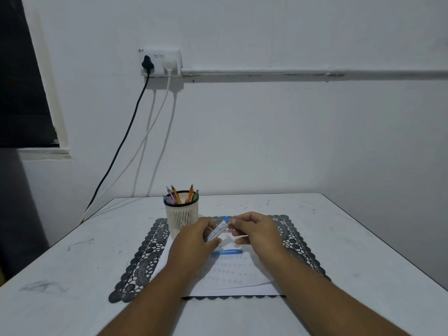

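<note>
While your left hand (197,235) holds it, the small clear plastic tube with a blue cap (217,231) sits tilted just right of the cream slotted plastic pen holder (181,217), capped end pointing up and away from you. Print runs along its side, too small to read. Your left fingers curl round its lower half and hide the bottom end. Your right hand (254,230), further right of the holder, has its fingertips bunched close to the capped end. A pinkish blur lies there, and you cannot tell whether those fingers grip anything.

Right of the holder and nearer you, a short blue plastic stick (228,252) lies on a white paper sheet (232,275) with faint, unreadable rows of marks, partly covered by your forearms. The holder contains several coloured pens (180,195) standing on end, leaning on its rim.
</note>
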A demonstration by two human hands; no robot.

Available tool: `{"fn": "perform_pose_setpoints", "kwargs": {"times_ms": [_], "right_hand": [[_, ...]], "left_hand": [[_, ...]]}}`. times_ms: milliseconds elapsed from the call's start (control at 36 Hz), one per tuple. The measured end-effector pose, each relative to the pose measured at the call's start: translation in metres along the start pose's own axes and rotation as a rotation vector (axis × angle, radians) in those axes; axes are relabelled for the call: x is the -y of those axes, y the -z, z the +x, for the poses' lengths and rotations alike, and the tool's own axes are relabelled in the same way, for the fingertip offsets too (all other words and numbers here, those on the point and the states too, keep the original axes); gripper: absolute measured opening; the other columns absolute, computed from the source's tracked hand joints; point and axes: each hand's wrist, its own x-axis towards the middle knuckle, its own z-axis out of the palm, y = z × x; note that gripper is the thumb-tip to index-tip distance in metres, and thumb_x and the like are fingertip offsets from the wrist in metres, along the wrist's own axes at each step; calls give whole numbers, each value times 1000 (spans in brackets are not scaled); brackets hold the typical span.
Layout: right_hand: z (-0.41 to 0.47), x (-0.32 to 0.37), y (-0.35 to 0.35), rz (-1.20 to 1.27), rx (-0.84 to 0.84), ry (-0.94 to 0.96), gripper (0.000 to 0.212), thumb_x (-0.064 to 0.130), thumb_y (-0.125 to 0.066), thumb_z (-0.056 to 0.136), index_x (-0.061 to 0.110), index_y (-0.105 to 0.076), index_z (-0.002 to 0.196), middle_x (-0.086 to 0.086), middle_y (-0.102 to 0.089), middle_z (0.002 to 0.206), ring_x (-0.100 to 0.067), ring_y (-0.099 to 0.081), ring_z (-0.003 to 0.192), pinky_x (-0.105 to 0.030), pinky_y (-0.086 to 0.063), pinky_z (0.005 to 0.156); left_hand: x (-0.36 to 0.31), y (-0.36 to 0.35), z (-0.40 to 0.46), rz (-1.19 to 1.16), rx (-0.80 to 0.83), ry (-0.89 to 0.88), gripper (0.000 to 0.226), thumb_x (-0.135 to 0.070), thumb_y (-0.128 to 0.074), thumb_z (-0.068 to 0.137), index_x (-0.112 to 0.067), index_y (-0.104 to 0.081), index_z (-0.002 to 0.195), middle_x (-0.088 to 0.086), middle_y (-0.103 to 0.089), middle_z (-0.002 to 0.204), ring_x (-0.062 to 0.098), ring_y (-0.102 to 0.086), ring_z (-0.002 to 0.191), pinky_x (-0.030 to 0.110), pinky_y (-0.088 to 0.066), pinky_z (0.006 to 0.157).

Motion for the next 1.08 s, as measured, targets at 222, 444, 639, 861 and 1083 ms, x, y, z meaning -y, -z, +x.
{"fn": "perform_pose_setpoints", "kwargs": {"times_ms": [222, 444, 639, 861, 1083], "right_hand": [[1, 0, -2, -10, -58, 52, 11, 3, -72, 92, 10, -82, 93, -15, -78, 88, -25, -70, 78, -36, -56, 59], [2, 2, -1, -5, -90, 77, 8, 2, -73, 91, 6, -79, 92, -17, -77, 88, -24, -68, 74, -33, -58, 53], [0, 3, 0, 31, -58, 87, 10, 4, -79, 87, -3, -73, 91, -24, -75, 89, -24, -69, 72, -36, -57, 55], [-1, 5, -1, 64, -21, 91, 9, -3, -77, 87, -5, -74, 96, -16, -73, 79, -18, -69, 67, -31, -59, 56], [-1, 5, -2, 60, -10, 98, 9, -4, -74, 89, 1, -78, 96, -14, -76, 84, -16, -70, 71, -30, -60, 61]], "left_hand": [[-1, -2, 0, -60, 11, -3, 25, -28, -82, 85, -37, -65, 102, -13, -68, 86, 6, -64, 78, 36, -59, 69], [0, -4, 0, -115, 7, 23, 24, -27, -82, 85, -37, -65, 98, -12, -68, 87, 9, -64, 79, 41, -59, 71], [0, -5, -1, -159, 2, 55, 26, -28, -84, 83, -40, -66, 97, -13, -69, 89, 7, -65, 81, 43, -61, 72], [-1, -4, -1, -148, 15, 58, 26, -29, -83, 84, -39, -65, 100, -14, -69, 90, 7, -66, 81, 40, -61, 73], [-4, -5, -2, -137, -1, 51, 25, -28, -83, 84, -37, -65, 100, -13, -68, 88, 7, -64, 80, 37, -60, 72]]}}
